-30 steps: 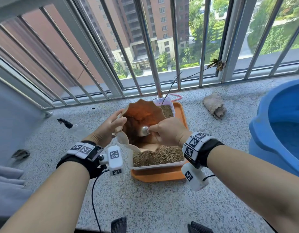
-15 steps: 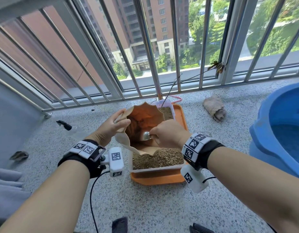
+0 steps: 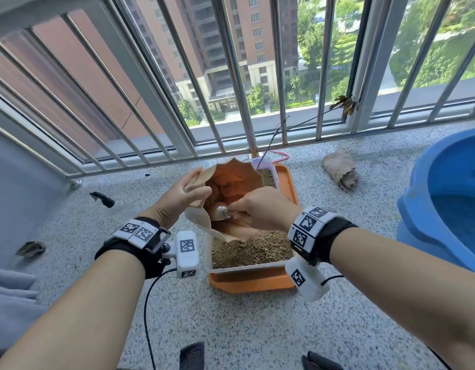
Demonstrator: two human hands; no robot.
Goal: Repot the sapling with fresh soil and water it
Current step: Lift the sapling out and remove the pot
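Observation:
An orange-lined flower pot (image 3: 231,182) with a scalloped rim lies tilted on its side, mouth toward me, over a white tub of brown soil (image 3: 252,249). My left hand (image 3: 182,198) grips the pot's left rim. My right hand (image 3: 260,209) pinches a metal spoon (image 3: 220,212) whose bowl sits inside the pot's mouth. The tub rests in an orange tray (image 3: 252,284). Behind the pot, a thin bare sapling (image 3: 305,121) with a few dry leaves rises from a small pale container (image 3: 263,162) and leans right toward the railing.
A large blue basin (image 3: 444,198) holding water fills the right side. A rolled beige cloth (image 3: 340,172) lies on the speckled floor near the railing (image 3: 231,76). Small dark scraps (image 3: 101,198) lie on the floor to the left.
The pot has risen and tipped a little further toward me in my left hand. The spoon in my right hand stays at the pot's mouth.

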